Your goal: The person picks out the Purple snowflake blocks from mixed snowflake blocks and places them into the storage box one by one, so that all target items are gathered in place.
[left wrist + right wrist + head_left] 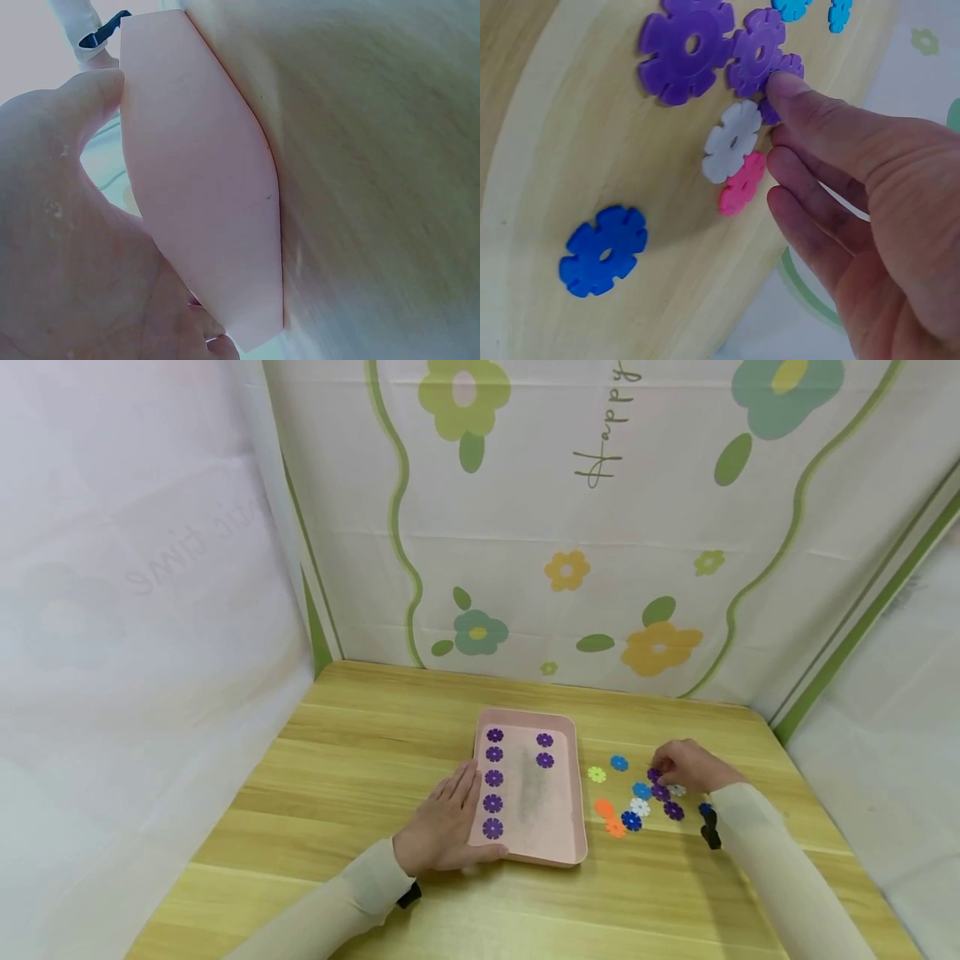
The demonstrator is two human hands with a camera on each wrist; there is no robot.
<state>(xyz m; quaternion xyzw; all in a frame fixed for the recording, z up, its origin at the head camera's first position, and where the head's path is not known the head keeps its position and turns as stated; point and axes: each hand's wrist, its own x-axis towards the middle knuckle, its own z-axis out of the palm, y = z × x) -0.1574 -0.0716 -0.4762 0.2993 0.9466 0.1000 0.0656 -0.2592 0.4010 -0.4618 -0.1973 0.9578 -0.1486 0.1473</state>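
A purple flower disc (792, 66) is being pinched by the right hand (692, 766) on the desk (360, 760), to the right of the pink tray (580, 802); the tray's long axis is running front to back, its left side being touched by the straight-fingered left hand (444, 825)

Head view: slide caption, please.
Left hand rests on pink rectangular tray holding seven purple flower-shaped plastic discs; right hand pinches another purple disc outside.
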